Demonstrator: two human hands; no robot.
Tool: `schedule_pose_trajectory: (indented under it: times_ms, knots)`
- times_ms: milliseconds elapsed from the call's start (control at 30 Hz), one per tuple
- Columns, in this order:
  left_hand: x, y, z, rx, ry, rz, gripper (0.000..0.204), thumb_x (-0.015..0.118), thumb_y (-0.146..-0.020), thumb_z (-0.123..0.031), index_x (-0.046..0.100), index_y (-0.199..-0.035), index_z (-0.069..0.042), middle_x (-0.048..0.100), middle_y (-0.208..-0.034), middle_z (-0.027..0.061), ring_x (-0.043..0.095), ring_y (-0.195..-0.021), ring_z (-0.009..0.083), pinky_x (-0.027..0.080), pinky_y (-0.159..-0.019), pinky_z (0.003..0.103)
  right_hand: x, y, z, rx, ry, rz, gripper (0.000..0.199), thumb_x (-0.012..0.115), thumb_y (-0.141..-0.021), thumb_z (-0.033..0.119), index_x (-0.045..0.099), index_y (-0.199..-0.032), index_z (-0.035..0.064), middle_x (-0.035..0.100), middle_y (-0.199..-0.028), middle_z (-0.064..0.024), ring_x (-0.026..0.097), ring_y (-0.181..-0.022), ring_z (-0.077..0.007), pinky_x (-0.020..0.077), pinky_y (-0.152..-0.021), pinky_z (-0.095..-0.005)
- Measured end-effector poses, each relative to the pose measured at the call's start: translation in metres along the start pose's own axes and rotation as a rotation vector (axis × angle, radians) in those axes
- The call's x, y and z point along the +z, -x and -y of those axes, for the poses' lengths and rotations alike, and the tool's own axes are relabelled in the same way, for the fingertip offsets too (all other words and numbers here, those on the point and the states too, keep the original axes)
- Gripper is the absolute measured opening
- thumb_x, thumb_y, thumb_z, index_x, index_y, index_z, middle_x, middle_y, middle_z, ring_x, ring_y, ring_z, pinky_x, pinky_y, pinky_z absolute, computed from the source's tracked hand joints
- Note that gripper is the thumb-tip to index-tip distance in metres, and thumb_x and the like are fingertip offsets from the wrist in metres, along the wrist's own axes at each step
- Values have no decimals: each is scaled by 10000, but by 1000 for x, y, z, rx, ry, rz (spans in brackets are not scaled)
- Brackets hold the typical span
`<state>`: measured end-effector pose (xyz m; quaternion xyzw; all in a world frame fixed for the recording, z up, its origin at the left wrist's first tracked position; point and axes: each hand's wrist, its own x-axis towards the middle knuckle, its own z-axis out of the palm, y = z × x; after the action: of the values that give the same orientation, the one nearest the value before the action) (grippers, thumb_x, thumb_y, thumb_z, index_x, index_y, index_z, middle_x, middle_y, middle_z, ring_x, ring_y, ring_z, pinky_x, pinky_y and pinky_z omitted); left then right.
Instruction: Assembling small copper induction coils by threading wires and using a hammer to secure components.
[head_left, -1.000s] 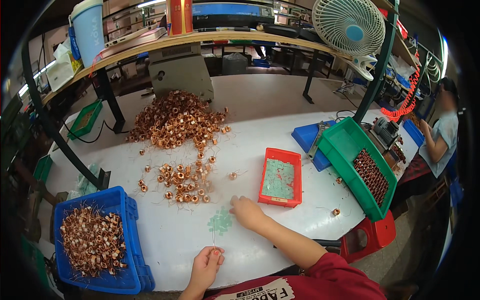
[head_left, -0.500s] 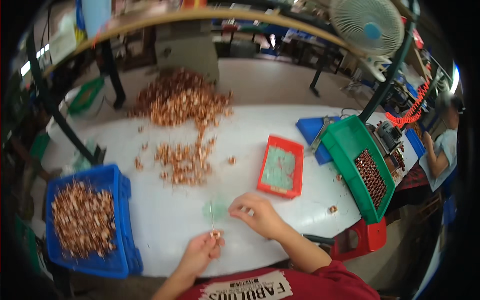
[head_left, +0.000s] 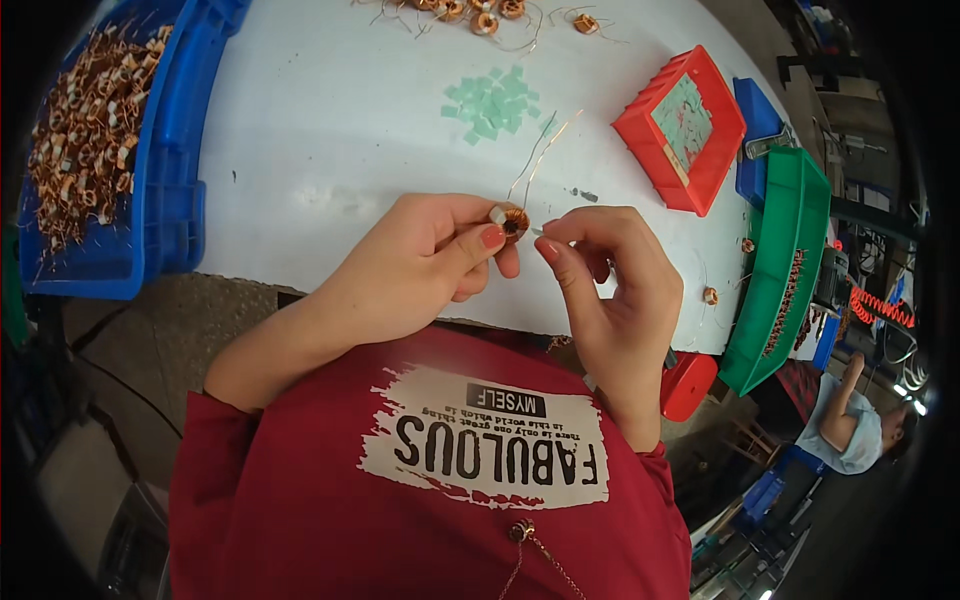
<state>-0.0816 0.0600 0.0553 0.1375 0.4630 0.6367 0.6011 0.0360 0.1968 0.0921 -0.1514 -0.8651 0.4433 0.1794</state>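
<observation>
My left hand (head_left: 405, 265) pinches a small copper-wound ring coil (head_left: 515, 224) between thumb and fingers. A pale block shows at the coil's side, and two long wire leads rise from it. Close on its right, my right hand (head_left: 628, 295) is closed in a pinch, with a tiny pale green piece (head_left: 537, 232) at thumb and fingertip, beside the coil. Whether this piece touches the coil I cannot tell. Beyond the hands, a loose heap of light green squares (head_left: 488, 106) lies on the white table (head_left: 310, 130).
At the left stands a blue bin (head_left: 170, 215) full of copper coils. Several more coils (head_left: 484, 22) lie at the far edge. To the right are a red tray (head_left: 655, 150) holding green squares, a green bin (head_left: 808, 195) with rows of coils, and another person (head_left: 845, 425).
The view has tipped down closer over the hands. My right hand has come from over the green squares to beside the coil, which my left hand still holds.
</observation>
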Motion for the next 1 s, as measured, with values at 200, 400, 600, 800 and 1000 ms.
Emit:
schedule_pose_trajectory:
  times_ms: [200,400,600,800,1000]
  knots:
    - [3,-1,2,19,-60,-17,232,459,-969,-78,561,-1136,47,559,-823,47,339,-561,56,283,-491,156,9,6,0,-116,265,-19,211,663,-722,-69,626,-904,30,596,-863,-51,493,-712,-166,420,-622,-258]
    - [3,-2,5,21,-76,-10,213,446,-966,-61,571,-1104,42,551,-795,36,343,-563,52,296,-499,157,14,7,-6,-214,325,-30,228,660,-720,-72,629,-925,24,589,-859,-55,484,-702,-174,418,-618,-261]
    - [0,-2,6,17,-111,-10,206,437,-961,-47,578,-1084,40,512,-712,11,350,-563,52,303,-503,161,17,5,-6,-260,385,-28,227,665,-718,-71,636,-924,21,574,-818,-50,465,-670,-165,409,-587,-260]
    - [1,-1,7,34,-114,-24,200,439,-958,-42,582,-1069,43,467,-655,-6,353,-563,52,303,-502,163,20,6,-3,-258,435,-32,216,671,-717,-70,643,-914,16,540,-767,-41,443,-634,-157,387,-541,-253]
    - [5,-4,10,92,-187,-75,200,435,-953,-27,574,-1078,44,470,-664,-4,353,-562,53,300,-501,165,23,6,-6,-249,457,-57,218,672,-719,-72,646,-919,12,515,-741,-36,425,-606,-153,372,-520,-249]
